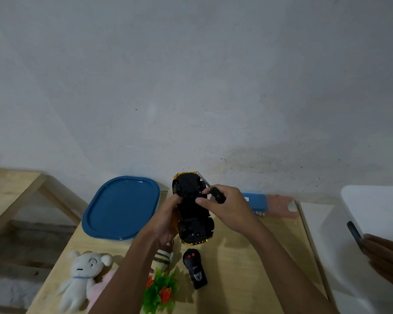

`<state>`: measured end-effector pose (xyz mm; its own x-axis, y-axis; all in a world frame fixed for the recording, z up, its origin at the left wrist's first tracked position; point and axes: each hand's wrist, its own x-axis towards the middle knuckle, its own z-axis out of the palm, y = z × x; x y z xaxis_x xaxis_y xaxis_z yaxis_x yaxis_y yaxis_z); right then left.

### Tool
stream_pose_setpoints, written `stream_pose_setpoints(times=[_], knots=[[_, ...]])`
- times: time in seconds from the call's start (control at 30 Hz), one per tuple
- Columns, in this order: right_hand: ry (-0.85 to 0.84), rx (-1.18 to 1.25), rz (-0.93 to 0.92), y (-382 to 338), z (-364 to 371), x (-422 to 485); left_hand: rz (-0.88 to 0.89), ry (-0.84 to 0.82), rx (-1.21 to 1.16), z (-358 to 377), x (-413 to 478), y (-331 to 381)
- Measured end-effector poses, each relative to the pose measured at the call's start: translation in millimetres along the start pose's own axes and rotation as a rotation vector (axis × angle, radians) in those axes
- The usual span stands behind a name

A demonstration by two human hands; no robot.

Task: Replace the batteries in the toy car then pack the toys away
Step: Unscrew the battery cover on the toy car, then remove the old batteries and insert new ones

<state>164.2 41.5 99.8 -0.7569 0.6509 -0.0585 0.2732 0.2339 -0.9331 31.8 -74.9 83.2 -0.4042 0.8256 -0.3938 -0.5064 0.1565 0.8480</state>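
My left hand (166, 223) grips the toy car (192, 211) from its left side, fingers curled round the body. My right hand (227, 207) is closed round a screwdriver (213, 191) with a black handle. The metal shaft points up and left, over the car's far end. The right fingertips also touch the car.

The car is between both hands and flipped over, black underside facing me, with gold trim showing at both ends. It is held above the wooden surface (247, 257).

A black remote control (195, 270) lies on the surface just below the car. A blue lid (123, 207) is to the left of the car. A white plush (82, 275) sits near left, with fake flowers (161, 291) beside my left forearm. A blue box (256, 200) sits behind my right hand, against the wall.
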Motion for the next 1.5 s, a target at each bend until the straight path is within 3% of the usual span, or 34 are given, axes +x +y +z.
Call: stream_pose_setpoints(times=[0.23,0.4,0.6,0.8,1.27,1.5], knots=[[-0.108,0.311,0.108,3,-19,1,-0.053,-0.014,-0.019,-6,4,0],[0.056,0.481,0.278,53,-29,-14,-0.122,0.025,-0.038,-11,5,-3],[0.213,0.207,0.531,142,-11,-45,-0.168,0.021,-0.019,-14,7,-12],[0.295,0.063,0.644,201,2,-60,-0.159,0.015,0.035,-8,6,-21],[0.357,-0.405,0.621,226,8,-67,-0.227,0.008,0.063,2,6,-33],[0.498,-0.31,0.556,231,12,-78,-0.222,-0.01,0.079,4,5,-35]])
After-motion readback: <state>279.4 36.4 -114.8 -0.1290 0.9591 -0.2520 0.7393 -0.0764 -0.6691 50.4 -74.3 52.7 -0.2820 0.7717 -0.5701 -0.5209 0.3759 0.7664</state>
